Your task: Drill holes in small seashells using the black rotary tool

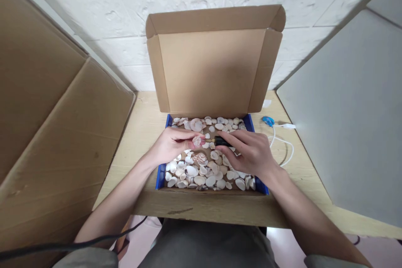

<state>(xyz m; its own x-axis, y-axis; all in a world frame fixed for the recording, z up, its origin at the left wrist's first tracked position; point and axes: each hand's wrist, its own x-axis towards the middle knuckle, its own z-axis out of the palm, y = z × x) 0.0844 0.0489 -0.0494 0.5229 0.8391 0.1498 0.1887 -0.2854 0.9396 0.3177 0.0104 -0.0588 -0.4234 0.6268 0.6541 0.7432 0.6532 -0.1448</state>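
Between the thumb and fingers of my left hand [176, 142] is a small pinkish-white seashell [197, 140]. My right hand [249, 150] is closed around a mini hand drill [222, 140] with a black body and a brass-coloured chuck. Its tip points left at the shell; whether it touches is too small to tell. Both hands are over an open cardboard box [213, 67] with blue side walls. Many loose white and cream seashells [200, 180] lie in it, among them a brown-striped spiral shell [199, 157] just below my hands.
The box's raised lid leans near a white brick wall [125, 12]. A white cable [292, 150] and a blue item [268, 121] lie on the wooden table [125, 134] to the right. Cardboard [56, 113] stands at left, a grey panel [345, 113] at right. A black cord [78, 243] hangs at lower left.
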